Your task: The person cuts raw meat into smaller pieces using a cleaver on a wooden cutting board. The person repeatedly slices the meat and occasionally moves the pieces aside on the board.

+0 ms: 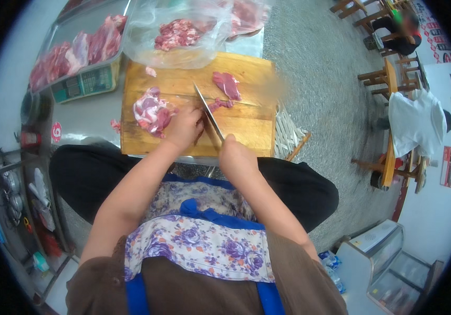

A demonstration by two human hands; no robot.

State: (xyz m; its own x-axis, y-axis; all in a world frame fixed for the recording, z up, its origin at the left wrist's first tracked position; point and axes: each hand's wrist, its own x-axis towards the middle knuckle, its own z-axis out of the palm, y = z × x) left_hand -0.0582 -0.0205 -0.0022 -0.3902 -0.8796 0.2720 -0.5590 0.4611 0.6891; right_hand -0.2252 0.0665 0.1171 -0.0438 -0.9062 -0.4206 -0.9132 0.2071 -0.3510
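Note:
My right hand (239,157) grips the handle of a kitchen knife (208,110). Its blade points away from me, tilted to the left, over a wooden cutting board (249,134). Close along the blade's left side, my left hand (188,124) rests on the board with fingers curled; what lies under them is mostly hidden. A small strip of red meat (221,104) lies just right of the blade. Beyond it is a lean slice of meat (227,85). Left of my left hand sits a fatty chunk of raw meat (150,110). A small scrap of fat (151,71) lies near the far left.
A clear plastic bag with cut meat (177,34) overlaps the board's far edge. At far left, a clear tub (87,69) holds large meat pieces. Right of the board is a woven-strap stool (288,132). A person (402,33) sits far right near wooden benches (389,130).

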